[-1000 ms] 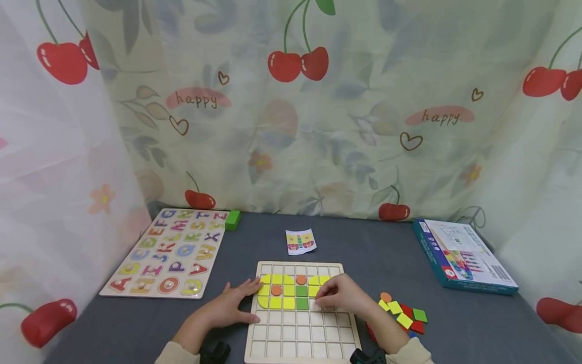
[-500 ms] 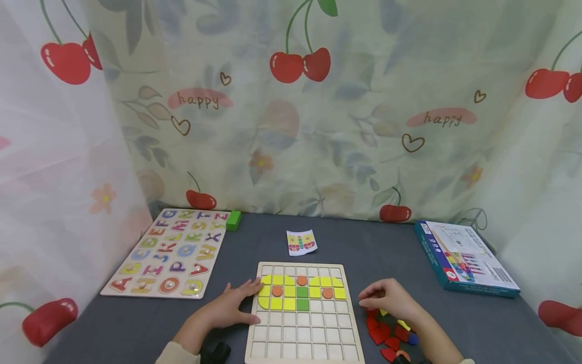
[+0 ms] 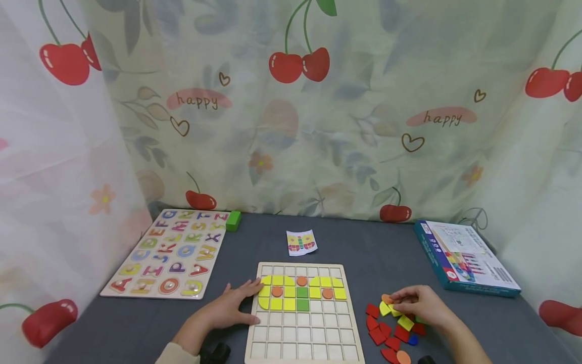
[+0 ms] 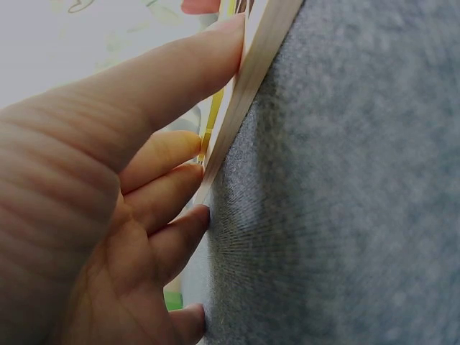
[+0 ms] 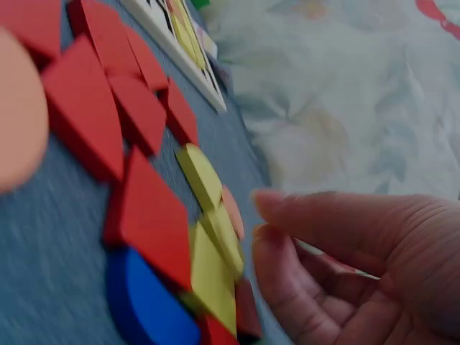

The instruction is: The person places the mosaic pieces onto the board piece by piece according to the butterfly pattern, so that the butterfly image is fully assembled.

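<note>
A pale wooden grid board (image 3: 311, 333) lies in front of me, with yellow tiles (image 3: 275, 279), orange round tiles and green square tiles (image 3: 302, 304) in its upper rows. My left hand (image 3: 232, 306) rests against the board's left edge, fingers spread; in the left wrist view the thumb and fingertips touch its side. My right hand (image 3: 425, 305) is over the loose pile to the right, thumb and index fingertips close together beside the yellow loose tiles (image 3: 405, 322). In the right wrist view a narrow gap shows between those fingertips, with nothing visible in it.
Several red tiles (image 3: 377, 335), a blue tile (image 3: 413, 339) and an orange disc (image 3: 403, 357) lie right of the board. A small pattern card (image 3: 301, 243) sits beyond it. An alphabet board (image 3: 154, 270) with a green block (image 3: 233, 221) is at left, a box (image 3: 468, 258) at right.
My right hand has moved from the board's right side to the loose tiles, uncovering yellow and orange tiles on the board. The left hand has stayed at the board's edge.
</note>
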Demonstrator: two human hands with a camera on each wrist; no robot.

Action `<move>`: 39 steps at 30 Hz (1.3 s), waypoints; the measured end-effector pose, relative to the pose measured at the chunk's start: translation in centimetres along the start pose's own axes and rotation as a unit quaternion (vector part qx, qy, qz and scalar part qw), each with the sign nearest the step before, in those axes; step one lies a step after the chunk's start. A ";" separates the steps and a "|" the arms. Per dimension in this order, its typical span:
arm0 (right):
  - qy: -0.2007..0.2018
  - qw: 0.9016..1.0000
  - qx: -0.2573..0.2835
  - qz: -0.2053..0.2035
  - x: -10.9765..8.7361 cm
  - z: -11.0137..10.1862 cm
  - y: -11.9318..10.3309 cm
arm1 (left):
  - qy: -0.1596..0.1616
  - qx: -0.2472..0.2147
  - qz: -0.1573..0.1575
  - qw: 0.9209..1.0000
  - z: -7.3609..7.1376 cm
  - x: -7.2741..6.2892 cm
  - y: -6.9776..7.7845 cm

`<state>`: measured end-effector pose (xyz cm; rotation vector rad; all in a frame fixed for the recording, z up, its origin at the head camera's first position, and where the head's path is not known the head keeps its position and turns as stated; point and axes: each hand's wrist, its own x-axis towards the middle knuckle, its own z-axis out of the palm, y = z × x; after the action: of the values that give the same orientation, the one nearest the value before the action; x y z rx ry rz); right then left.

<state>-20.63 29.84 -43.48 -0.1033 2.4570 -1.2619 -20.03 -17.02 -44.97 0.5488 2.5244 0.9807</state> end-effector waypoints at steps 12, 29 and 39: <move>0.016 0.998 -0.052 0.023 0.3 -0.3 1.0 | -0.004 -0.008 -0.007 1.000 -0.1 0.0 -0.1; 0.001 0.999 -0.042 0.013 0.2 -0.1 0.7 | -0.003 0.001 -0.010 1.000 0.1 0.2 -0.2; -0.016 1.000 0.013 -0.010 0.6 0.4 0.1 | -0.004 0.000 -0.007 1.000 0.0 0.2 -0.1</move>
<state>-21.02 29.50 -43.95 -0.1415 2.4176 -1.2893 -20.21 -16.99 -45.04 0.5324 2.5179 0.9701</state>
